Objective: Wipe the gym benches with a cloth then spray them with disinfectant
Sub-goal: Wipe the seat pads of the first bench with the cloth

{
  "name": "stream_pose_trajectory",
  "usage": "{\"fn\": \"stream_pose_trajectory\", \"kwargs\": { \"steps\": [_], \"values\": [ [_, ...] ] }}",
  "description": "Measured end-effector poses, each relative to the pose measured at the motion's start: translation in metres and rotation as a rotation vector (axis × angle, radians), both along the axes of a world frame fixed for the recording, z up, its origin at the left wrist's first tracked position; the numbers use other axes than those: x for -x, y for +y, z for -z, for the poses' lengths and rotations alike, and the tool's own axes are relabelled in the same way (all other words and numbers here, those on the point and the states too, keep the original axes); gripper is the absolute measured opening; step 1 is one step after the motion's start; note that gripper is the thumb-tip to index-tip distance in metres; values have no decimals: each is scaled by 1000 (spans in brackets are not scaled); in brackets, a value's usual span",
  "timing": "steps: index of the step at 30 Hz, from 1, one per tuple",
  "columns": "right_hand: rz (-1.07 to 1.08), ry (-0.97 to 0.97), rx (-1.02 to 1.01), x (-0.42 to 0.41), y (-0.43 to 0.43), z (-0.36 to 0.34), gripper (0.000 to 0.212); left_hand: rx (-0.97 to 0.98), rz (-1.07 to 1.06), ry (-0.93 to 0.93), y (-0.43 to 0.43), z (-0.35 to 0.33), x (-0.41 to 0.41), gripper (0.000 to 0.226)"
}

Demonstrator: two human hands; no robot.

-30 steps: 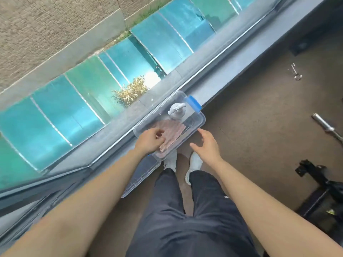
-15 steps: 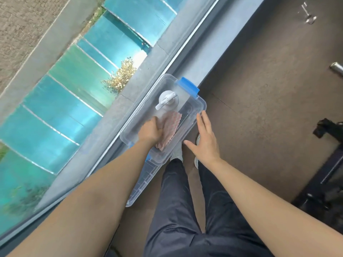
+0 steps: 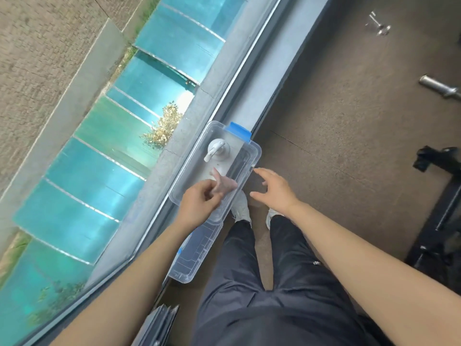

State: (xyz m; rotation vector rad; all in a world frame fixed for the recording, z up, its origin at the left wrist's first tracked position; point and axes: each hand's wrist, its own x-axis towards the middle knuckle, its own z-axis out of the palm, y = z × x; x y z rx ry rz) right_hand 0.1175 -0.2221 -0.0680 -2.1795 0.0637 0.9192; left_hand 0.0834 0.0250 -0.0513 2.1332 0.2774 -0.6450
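A clear plastic box with a blue latch sits on the grey window sill. Inside it stands a white spray bottle, seen from above. My left hand is over the near end of the box and pinches a pinkish cloth, bunched and lifted off the box floor. My right hand hovers just right of the box rim with fingers spread and loosely bent, holding nothing.
The box lid leans below the sill by my feet. A window with a long drop outside runs along the left. Brown gym floor lies to the right, with a steel bar, a small metal piece and black equipment.
My left hand has gathered the cloth that lay flat in the box and raised it. My right hand has shifted slightly right of the rim. The view has tilted down.
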Motion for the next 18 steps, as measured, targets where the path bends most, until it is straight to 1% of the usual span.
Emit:
{"fn": "stream_pose_trajectory", "kwargs": {
  "steps": [2,4,6,8,10,14,16,18],
  "values": [
    [18,24,6,3,-9,-22,67,84,-2,-23,-13,-29,7,16],
    [95,74,-37,12,-21,-45,56,167,33,-49,-31,-57,11,21],
    [175,114,-156,25,-32,-71,46,225,108,-69,-53,-86,13,21],
    [282,146,-325,44,-44,-95,41,270,198,-96,-71,-106,15,16],
    [404,130,-407,66,-58,-115,38,272,305,-141,-89,-121,15,12],
    [628,25,-405,119,-99,-137,19,203,457,-263,-129,-142,16,21],
    [713,-35,-391,149,-124,-144,18,157,500,-267,-153,-148,22,23],
    [796,-82,-385,181,-152,-150,16,173,534,-229,-182,-155,34,25]
  ]
}}
